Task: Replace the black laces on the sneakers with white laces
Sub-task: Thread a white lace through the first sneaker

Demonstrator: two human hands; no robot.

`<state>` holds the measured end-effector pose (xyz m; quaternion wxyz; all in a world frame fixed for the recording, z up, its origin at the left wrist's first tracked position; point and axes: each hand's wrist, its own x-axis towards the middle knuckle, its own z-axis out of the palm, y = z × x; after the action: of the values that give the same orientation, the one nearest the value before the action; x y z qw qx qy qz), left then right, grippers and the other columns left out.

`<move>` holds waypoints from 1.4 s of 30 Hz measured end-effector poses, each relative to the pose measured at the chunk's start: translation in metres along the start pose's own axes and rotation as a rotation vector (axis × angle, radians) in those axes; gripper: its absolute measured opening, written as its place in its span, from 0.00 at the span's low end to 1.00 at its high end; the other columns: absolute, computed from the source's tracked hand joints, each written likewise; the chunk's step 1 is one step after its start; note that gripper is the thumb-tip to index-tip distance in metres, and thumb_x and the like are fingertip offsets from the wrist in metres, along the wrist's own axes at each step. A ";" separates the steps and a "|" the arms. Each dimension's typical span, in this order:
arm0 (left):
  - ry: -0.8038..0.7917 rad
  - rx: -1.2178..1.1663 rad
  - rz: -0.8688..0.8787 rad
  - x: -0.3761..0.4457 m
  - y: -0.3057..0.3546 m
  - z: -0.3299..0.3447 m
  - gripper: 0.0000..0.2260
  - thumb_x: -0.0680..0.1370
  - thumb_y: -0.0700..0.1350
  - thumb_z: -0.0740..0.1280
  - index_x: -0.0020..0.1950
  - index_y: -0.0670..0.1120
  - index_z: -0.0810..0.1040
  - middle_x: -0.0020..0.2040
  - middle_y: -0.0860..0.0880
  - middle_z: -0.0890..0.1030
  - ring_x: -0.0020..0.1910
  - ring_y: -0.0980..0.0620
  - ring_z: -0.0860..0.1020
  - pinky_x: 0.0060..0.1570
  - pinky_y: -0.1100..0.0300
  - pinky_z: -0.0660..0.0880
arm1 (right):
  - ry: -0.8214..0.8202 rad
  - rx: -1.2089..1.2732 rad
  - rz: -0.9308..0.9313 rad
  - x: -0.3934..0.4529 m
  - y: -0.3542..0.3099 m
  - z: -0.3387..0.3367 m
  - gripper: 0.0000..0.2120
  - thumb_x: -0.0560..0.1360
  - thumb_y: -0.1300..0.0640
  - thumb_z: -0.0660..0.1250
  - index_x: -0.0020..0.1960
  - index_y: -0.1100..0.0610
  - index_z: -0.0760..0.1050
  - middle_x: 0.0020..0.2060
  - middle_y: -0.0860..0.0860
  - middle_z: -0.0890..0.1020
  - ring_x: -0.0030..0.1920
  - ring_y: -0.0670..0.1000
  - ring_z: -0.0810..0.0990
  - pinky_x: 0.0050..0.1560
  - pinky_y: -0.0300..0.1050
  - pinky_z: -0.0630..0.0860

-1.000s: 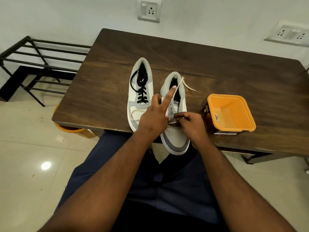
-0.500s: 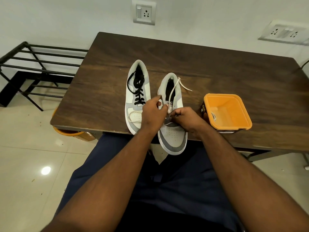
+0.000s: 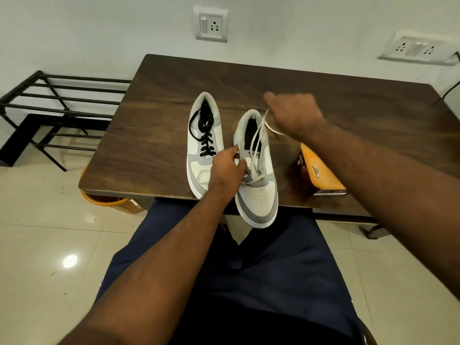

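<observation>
Lace (image 3: 257, 140) work is on the right sneaker (image 3: 256, 170), which sits at the near edge of the worktop (image 3: 154, 135) with its toe hanging over. The white lace is through the lowest eyelets only, and its two runs go up toward the heel. The right hand (image 3: 296, 115) is raised past the heel and seems to be pinching the lace up there, though it's blurred so I can't swear how tightly the fingers are curled. The left hand (image 3: 227, 169) has its fingers curled on the sneaker's left eyelet flap, pinning it down.

To do this bit well I'd draw the lace along the line of the eyelet, not sideways, keep the flap pinned so the sneaker doesn't slide off the edge, and stop once both ends look even.

Count: two sneakers, one white lace in view, one black lace (image 3: 204, 135) not yet taken out of the left sneaker (image 3: 202, 145) just beside it. One orange tub (image 3: 321, 175) to the right, one black rack (image 3: 59, 105) far left on the floor, two wall sockets.
</observation>
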<state>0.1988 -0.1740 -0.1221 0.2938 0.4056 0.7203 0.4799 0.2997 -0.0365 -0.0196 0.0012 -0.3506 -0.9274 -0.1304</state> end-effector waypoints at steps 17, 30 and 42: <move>-0.003 0.049 -0.045 0.004 -0.001 -0.002 0.05 0.76 0.40 0.65 0.47 0.49 0.78 0.33 0.48 0.77 0.29 0.56 0.76 0.37 0.57 0.79 | -0.237 0.477 -0.022 -0.004 -0.032 0.023 0.10 0.76 0.57 0.65 0.57 0.55 0.70 0.43 0.51 0.79 0.44 0.55 0.79 0.39 0.49 0.73; 0.026 0.050 -0.043 0.004 -0.006 -0.001 0.12 0.77 0.40 0.67 0.34 0.49 0.74 0.30 0.48 0.75 0.30 0.50 0.75 0.39 0.43 0.81 | -0.502 -0.006 -0.222 -0.022 -0.060 0.032 0.08 0.77 0.56 0.67 0.55 0.55 0.77 0.46 0.52 0.79 0.48 0.54 0.80 0.44 0.49 0.79; -0.021 0.018 -0.049 0.003 -0.009 -0.001 0.11 0.77 0.38 0.65 0.36 0.50 0.76 0.32 0.44 0.79 0.34 0.43 0.80 0.41 0.44 0.82 | 0.019 0.038 -0.085 0.050 0.003 -0.015 0.10 0.77 0.56 0.62 0.53 0.53 0.81 0.48 0.54 0.82 0.48 0.60 0.81 0.41 0.48 0.74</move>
<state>0.1933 -0.1734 -0.1299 0.3093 0.3954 0.7312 0.4618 0.2627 -0.0055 0.0005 0.0110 -0.3094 -0.9437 -0.1161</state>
